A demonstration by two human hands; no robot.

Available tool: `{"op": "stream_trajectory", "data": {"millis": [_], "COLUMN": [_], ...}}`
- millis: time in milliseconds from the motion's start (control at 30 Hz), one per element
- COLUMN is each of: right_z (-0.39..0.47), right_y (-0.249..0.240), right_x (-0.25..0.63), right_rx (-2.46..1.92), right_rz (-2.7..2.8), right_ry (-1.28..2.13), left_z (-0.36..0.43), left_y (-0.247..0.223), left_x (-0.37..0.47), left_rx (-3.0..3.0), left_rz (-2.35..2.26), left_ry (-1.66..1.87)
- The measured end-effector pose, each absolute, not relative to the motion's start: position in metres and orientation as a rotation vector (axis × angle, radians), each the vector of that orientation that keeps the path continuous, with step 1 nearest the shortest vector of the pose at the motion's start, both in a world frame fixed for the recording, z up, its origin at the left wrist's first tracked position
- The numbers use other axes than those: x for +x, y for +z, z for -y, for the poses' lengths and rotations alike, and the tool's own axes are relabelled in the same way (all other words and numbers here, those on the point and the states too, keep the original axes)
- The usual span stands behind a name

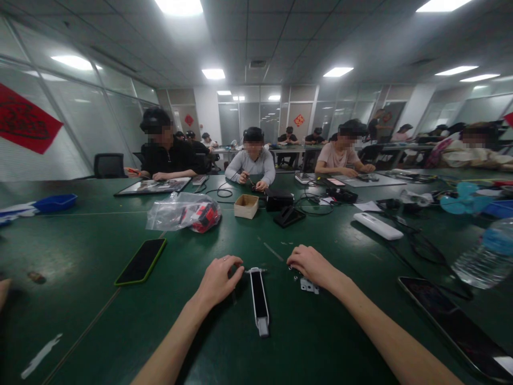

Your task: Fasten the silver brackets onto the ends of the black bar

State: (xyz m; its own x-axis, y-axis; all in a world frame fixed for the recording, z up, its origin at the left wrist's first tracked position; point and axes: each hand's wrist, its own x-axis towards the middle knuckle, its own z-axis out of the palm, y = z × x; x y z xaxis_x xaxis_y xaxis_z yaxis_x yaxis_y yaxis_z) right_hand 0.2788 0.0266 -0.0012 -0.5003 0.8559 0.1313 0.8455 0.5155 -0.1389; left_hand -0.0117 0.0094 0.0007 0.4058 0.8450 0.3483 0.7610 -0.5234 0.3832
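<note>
1. Left hand (220,278): I find its thumb and forefinger curved towards each other beside the upper end of the white device (259,297). I cannot tell whether they pinch the thin rod (262,271) there or merely rest next to it.
2. Right hand (311,266): fingers bent down, tips gathered at the small metal parts (295,278). I cannot confirm that one is pinched; the knuckles screen the fingertips. The bent posture suits pieces this small, in my judgement.
3. White device: it lies on the desk (144,315) between the forearms, dark face up, rod end pointing away from the wearer. I judge this position lets both hands reach that end equally.
4. Metal bracket (309,286): flat on the desk, just below the right hand, its holes visible. I take its place near the small parts as keeping loose hardware together.
5. Surroundings: a green-edged phone (141,261) lies to the left and a dark phone (452,326) to the right, both outside the space between the hands. Beyond sit a plastic bag (166,213) and an open box (246,207), apparently set back to spare working room. Co-workers (253,163) occupy the far side.
</note>
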Motion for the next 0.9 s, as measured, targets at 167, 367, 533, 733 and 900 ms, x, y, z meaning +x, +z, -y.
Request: {"op": "stream_trajectory", "data": {"millis": [167, 367, 533, 733, 900], "right_z": [-0.022, -0.018, -0.018, -0.016, -0.018], "right_y": [0.010, 0.012, 0.010, 0.011, 0.007], "right_x": [0.268, 0.261, 0.257, 0.254, 0.257], "right_rx": [-1.571, -1.607, -1.587, -1.588, -1.576], "right_rz": [2.611, 2.620, 2.634, 2.628, 2.593], "right_ry": [0.012, -0.090, -0.237, -0.262, -0.235], "left_z": [-0.009, -0.007, -0.007, -0.006, -0.006], "left_y": [0.001, 0.002, 0.003, 0.005, 0.004], "left_x": [-0.010, -0.010, -0.010, -0.009, -0.010], "left_rx": [2.505, 2.502, 2.504, 2.516, 2.539], "left_rz": [-1.452, -1.482, -1.498, -1.511, -1.501], "left_ry": [0.757, 0.738, 0.722, 0.695, 0.690]}}
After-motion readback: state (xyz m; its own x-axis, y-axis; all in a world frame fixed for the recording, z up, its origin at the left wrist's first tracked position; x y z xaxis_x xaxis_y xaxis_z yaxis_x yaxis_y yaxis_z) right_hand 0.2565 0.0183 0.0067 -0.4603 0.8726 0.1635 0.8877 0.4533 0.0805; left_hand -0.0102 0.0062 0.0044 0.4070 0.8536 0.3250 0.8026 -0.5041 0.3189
